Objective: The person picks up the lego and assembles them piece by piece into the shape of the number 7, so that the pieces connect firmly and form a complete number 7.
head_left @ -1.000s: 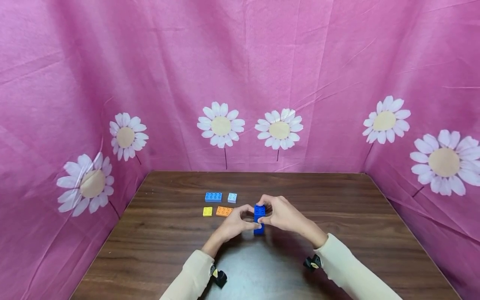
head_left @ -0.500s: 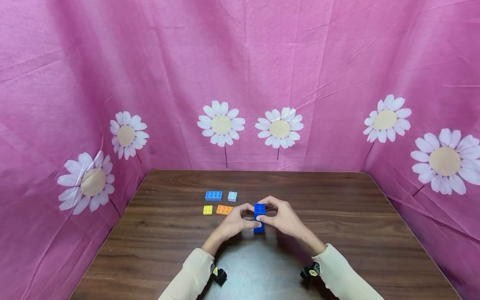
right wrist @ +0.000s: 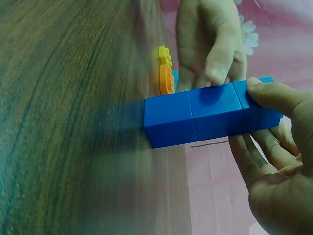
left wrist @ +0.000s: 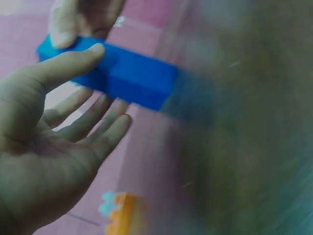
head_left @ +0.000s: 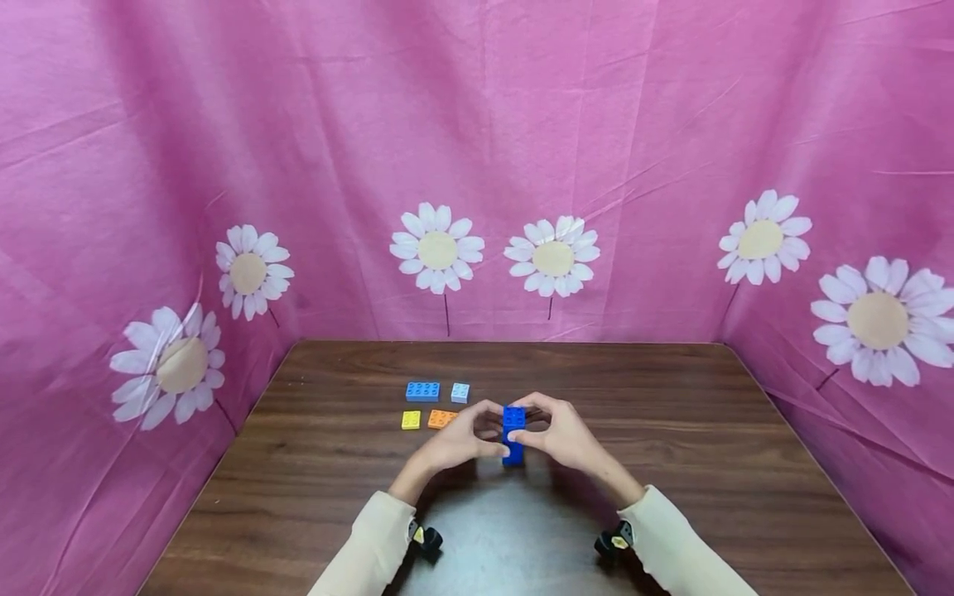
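Note:
A tower of three dark blue toy bricks [head_left: 513, 430] stands upright on the wooden table, its studs facing up. My right hand [head_left: 562, 430] pinches the top of it, thumb on the near side and fingers behind. In the right wrist view the seams between the blue bricks [right wrist: 168, 120] show clearly. My left hand [head_left: 462, 434] is at the tower's left side, its thumb tip right at the lower part. In the left wrist view the fingers of the left hand [left wrist: 63, 122] are loosely spread, with a gap to the tower.
Left of the tower lie a yellow brick [head_left: 411, 420], an orange brick [head_left: 441, 419] partly behind the left hand, a medium blue brick [head_left: 422, 391] and a light blue brick [head_left: 460, 392]. A pink flowered cloth [head_left: 492, 165] surrounds the table [head_left: 671, 397].
My left hand has eased slightly to the left, its thumb drawing back from the tower's front. The right hand has settled its grip at the top. The tower stays in place.

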The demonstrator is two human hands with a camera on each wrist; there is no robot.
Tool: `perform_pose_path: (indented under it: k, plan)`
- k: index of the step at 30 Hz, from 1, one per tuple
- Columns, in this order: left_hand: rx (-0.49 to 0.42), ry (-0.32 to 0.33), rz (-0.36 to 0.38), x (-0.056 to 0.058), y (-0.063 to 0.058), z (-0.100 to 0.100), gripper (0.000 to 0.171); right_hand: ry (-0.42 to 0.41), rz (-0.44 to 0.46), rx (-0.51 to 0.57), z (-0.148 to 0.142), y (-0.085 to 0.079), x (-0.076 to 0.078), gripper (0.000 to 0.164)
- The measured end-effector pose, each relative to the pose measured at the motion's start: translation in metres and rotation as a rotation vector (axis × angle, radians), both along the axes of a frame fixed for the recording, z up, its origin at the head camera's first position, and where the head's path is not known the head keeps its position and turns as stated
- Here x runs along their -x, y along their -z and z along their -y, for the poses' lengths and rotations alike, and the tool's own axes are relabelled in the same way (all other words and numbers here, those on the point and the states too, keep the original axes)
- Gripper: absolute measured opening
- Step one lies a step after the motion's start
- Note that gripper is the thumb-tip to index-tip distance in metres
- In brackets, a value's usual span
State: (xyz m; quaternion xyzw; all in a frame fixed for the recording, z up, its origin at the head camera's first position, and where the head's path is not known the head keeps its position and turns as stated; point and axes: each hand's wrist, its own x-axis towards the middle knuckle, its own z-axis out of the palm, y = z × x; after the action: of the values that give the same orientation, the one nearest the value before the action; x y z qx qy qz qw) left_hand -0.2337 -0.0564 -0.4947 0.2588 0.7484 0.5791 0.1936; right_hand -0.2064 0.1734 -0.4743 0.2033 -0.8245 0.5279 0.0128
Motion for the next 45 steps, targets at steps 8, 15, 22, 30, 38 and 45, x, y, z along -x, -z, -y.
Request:
perform_pose_path:
  k: [8,15,22,30,38,45]
  plan:
    - [0.094,-0.16,-0.214,0.014,-0.023,0.032,0.028,0.001,-0.041,0.004,0.002,0.003,0.001,0.033]
    - [0.288,-0.323,-0.426,0.026,-0.022,0.058,0.012,0.014,-0.013,-0.026,0.005,0.0,0.001,0.034]
    - [0.578,-0.257,-0.61,0.03,-0.006,0.071,0.021,0.016,0.015,-0.028,0.004,-0.002,0.0,0.034]
    - [0.716,-0.203,-0.53,0.026,0.002,0.074,0.03,0.008,0.02,-0.018,0.003,0.001,0.001,0.034]
    - [0.688,-0.186,-0.549,0.024,0.002,0.073,0.026,0.011,0.03,-0.027,0.001,0.001,-0.001,0.034]
    - [0.644,-0.162,-0.565,0.025,0.0,0.072,0.025,0.014,0.035,-0.009,0.001,0.003,0.0,0.034]
